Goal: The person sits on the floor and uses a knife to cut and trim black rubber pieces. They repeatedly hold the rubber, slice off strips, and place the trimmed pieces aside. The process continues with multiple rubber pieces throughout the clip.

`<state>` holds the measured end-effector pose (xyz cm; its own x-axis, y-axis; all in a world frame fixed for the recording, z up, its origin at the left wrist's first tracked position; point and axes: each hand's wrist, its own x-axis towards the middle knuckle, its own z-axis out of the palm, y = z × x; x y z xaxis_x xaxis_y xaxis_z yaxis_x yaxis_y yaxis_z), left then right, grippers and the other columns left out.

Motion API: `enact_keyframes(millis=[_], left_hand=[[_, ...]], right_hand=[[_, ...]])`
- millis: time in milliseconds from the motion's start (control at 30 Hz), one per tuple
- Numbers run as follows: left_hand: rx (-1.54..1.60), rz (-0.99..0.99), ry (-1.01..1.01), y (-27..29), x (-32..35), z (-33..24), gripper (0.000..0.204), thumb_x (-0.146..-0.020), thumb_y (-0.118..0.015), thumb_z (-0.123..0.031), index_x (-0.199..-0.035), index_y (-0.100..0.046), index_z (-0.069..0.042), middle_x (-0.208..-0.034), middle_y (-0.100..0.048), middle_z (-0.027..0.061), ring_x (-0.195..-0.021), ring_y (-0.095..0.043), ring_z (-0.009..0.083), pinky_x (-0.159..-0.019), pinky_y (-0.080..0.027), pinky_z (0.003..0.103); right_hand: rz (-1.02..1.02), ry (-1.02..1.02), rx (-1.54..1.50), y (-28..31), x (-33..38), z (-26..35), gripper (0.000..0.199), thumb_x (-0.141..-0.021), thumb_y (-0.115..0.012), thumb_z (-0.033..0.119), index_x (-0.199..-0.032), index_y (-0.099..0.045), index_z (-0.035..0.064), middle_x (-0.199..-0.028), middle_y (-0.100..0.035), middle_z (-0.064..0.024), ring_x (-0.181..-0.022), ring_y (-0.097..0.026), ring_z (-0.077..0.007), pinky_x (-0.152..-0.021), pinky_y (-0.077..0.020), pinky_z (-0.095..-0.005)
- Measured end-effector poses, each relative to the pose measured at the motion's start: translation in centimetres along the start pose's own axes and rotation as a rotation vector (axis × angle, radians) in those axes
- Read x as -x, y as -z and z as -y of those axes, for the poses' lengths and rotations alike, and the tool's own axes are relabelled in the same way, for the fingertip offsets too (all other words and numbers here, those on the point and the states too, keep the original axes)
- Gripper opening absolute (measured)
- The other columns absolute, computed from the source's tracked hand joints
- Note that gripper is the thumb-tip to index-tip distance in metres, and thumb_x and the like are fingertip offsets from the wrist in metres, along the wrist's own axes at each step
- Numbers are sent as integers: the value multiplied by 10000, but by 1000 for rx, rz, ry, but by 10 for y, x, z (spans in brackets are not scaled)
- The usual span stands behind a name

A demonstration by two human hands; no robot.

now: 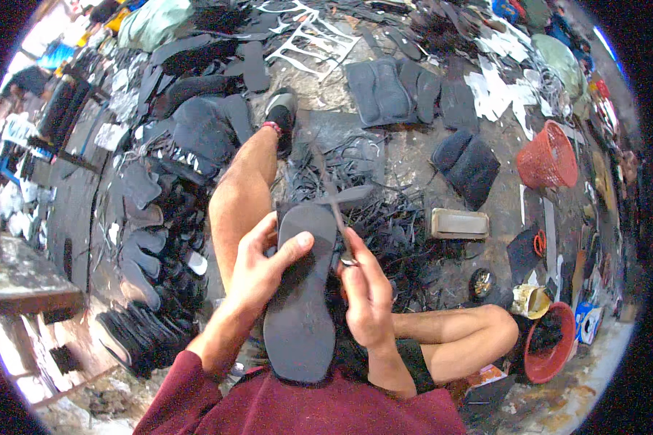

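Note:
My left hand grips a long black rubber sole by its left edge, thumb lying across its top. The sole runs lengthwise from my lap up toward my left knee. My right hand holds a pair of scissors at the sole's upper right edge, blades pointing away from me. A thin black strip hangs off near the blades. I sit on the floor with my left leg stretched forward and my right leg folded.
Black offcut strips litter the floor ahead. Stacks of dark soles lie at left, more soles at the far side. An orange basket, a red bowl and a grey block sit at right.

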<state>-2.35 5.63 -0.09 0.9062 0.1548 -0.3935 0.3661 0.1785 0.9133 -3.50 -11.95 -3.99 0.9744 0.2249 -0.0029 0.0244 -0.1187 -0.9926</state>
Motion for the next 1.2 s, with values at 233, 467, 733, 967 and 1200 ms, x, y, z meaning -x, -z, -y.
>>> enact_keyframes(millis=[233, 467, 733, 967, 1200], left_hand=[[317, 181, 228, 45, 13, -18, 347, -900, -704, -226, -1177, -601, -44, -992, -689, 65, -834, -679, 174, -759, -561, 338], [366, 60, 349, 52, 23, 6, 334, -903, -713, -338, -1112, -649, -85, -923, -693, 8, -773, -660, 120, -705, -548, 301], [413, 90, 274, 54, 16, 9, 322, -914, -705, -312, -1121, -642, -73, -954, -691, 4, -801, -645, 104, -729, -527, 278], [238, 149, 268, 64, 11, 0, 292, -882, -759, -212, -1100, -663, -42, -980, -702, 16, -850, -638, 97, -783, -519, 275], [63, 286, 246, 70, 5, -8, 267, -856, -782, -130, -1090, -706, -26, -978, -724, 21, -841, -626, 73, -751, -505, 249]], right_hand=[[-54, 179, 163, 30, 75, -57, 372, -998, -505, 180, -1319, -545, -4, -914, -614, -141, -797, -581, -288, -713, -479, -401], [-7, 205, 359, 19, 127, -81, 343, -888, -621, 83, -1230, -643, 95, -916, -639, -153, -803, -625, -350, -688, -520, -422], [9, 119, 420, 3, 108, -81, 388, -859, -659, 105, -1246, -657, 125, -938, -654, -154, -802, -636, -334, -702, -524, -429], [138, 272, 383, 17, 35, -42, 416, -844, -654, 70, -1258, -648, 115, -877, -649, -136, -711, -629, -306, -620, -525, -391], [475, 260, 518, 40, -42, 9, 468, -882, -663, 169, -1339, -572, 120, -833, -660, -82, -606, -640, -264, -527, -519, -378]])
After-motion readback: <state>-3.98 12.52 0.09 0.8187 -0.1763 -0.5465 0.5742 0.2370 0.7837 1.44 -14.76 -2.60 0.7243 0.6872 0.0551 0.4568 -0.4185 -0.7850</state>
